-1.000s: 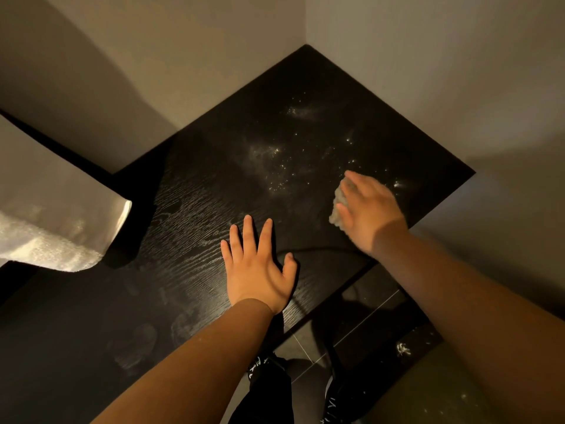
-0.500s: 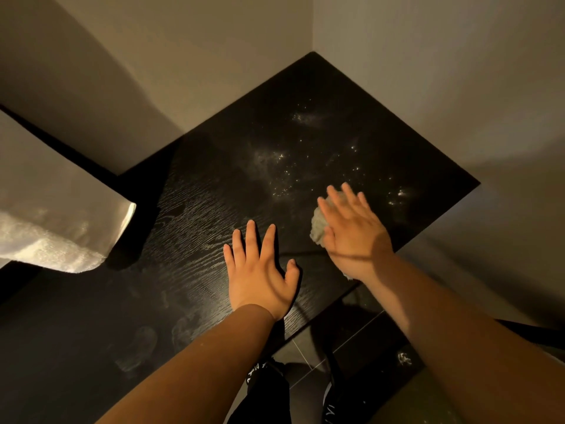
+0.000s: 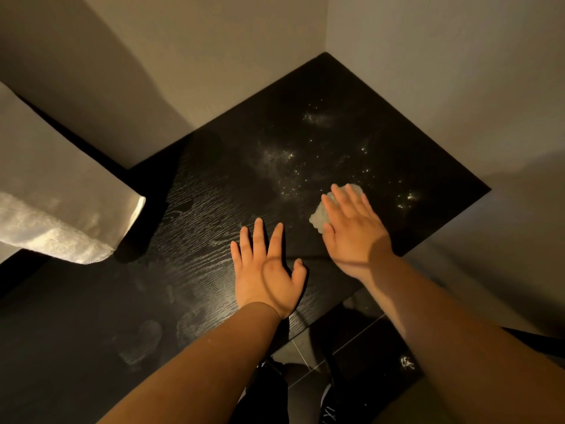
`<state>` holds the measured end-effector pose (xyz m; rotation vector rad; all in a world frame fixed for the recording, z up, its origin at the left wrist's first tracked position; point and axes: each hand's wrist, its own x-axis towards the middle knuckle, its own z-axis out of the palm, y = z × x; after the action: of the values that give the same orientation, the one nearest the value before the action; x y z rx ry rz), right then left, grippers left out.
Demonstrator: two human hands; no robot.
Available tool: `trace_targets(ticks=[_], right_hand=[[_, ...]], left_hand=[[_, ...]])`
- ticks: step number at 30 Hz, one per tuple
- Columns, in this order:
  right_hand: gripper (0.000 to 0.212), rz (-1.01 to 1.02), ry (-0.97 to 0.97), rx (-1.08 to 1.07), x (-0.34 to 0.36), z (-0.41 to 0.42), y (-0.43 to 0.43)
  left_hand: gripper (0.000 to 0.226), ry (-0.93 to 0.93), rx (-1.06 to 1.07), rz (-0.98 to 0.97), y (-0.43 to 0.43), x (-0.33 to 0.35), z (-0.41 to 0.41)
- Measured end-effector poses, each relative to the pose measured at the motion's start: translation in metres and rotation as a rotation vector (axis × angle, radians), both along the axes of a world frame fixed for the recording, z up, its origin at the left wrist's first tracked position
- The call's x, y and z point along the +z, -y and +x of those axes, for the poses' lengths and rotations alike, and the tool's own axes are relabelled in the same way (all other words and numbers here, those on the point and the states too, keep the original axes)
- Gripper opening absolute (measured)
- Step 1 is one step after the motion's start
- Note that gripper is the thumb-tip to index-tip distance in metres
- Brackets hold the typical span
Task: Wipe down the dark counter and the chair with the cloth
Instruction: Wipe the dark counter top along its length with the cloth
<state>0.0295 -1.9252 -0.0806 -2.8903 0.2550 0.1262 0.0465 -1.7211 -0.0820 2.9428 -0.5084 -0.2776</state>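
A small, crumpled, pale grey cloth (image 3: 320,216) lies on the dark wood-grain counter (image 3: 195,215), a little right of the middle of the view, towards the counter's near edge. The person's right hand (image 3: 351,231) lies flat on top of it, palm down; its fingers (image 3: 342,198) are stretched out and only slightly spread, pressing the cloth against the surface rather than curling around it, so the cloth peeks out at the fingertips and along the thumb side. At about nine o'clock from the cloth, just beside it but not touching, the left hand (image 3: 267,270) rests open and flat on the bare counter, fingers fanned, holding nothing. From the cloth towards twelve and two o'clock, a scatter of glinting specks and hazy smears (image 3: 284,157) catches the light on the dark surface. The counter fits into a corner of plain beige walls (image 3: 214,56) at twelve o'clock. Far off at nine o'clock, a folded white towel (image 3: 61,234) hangs over the counter's left end. At six o'clock, below the counter's edge, dark floor tiles (image 3: 360,341) and the person's black shoes (image 3: 328,405) show.
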Motion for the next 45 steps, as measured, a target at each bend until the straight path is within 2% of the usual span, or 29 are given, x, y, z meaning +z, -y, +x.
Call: trace_targets(ticks=[2, 5, 9, 12, 16, 20, 23, 28, 31, 34, 37, 40, 45], right_hand=[[0.075, 0.06, 0.027, -0.068, 0.002, -0.007, -0.019], [0.081, 0.056, -0.039, 0.089, 0.003, -0.023, -0.026], [0.072, -0.013, -0.165, 0.247, 0.008, -0.009, 0.002], [0.069, -0.072, -0.107, 0.169, 0.008, 0.017, 0.015], [0.068, -0.031, -0.068, 0.002, 0.004, 0.015, -0.004], [0.069, 0.013, -0.058, 0.124, 0.002, -0.014, -0.024], [0.069, -0.003, -0.112, 0.188, 0.004, -0.003, -0.011], [0.065, -0.045, -0.046, 0.009, 0.003, 0.034, -0.006], [0.066, -0.023, -0.039, -0.028, 0.003, 0.023, -0.02], [0.07, 0.013, -0.051, 0.085, 0.002, -0.005, -0.031], [0.07, -0.043, -0.118, 0.175, 0.001, -0.002, -0.017], [0.067, -0.1, -0.078, 0.077, 0.001, 0.028, -0.001], [0.069, 0.055, -0.02, -0.055, 0.005, 0.034, -0.012]], left_hand=[[0.082, -0.002, -0.001, -0.002, 0.0, 0.0, 0.0], [0.083, -0.012, -0.006, 0.001, -0.001, 0.001, 0.0], [0.082, -0.007, 0.001, -0.011, 0.0, 0.0, 0.0], [0.081, 0.0, 0.003, -0.008, 0.0, 0.0, -0.001], [0.081, 0.012, 0.01, -0.015, -0.001, -0.002, -0.001], [0.082, 0.023, 0.005, -0.002, 0.0, -0.004, -0.002], [0.081, 0.027, 0.009, -0.007, 0.0, -0.006, -0.002], [0.081, 0.019, 0.006, -0.005, 0.0, -0.004, -0.002], [0.082, 0.014, 0.005, -0.003, 0.0, -0.004, -0.002], [0.082, 0.008, -0.005, 0.001, -0.001, -0.006, -0.001], [0.083, 0.004, -0.005, -0.011, -0.002, -0.008, 0.001], [0.083, 0.0, -0.006, -0.01, -0.002, -0.007, 0.0], [0.084, -0.004, -0.001, 0.004, -0.001, -0.007, 0.002]])
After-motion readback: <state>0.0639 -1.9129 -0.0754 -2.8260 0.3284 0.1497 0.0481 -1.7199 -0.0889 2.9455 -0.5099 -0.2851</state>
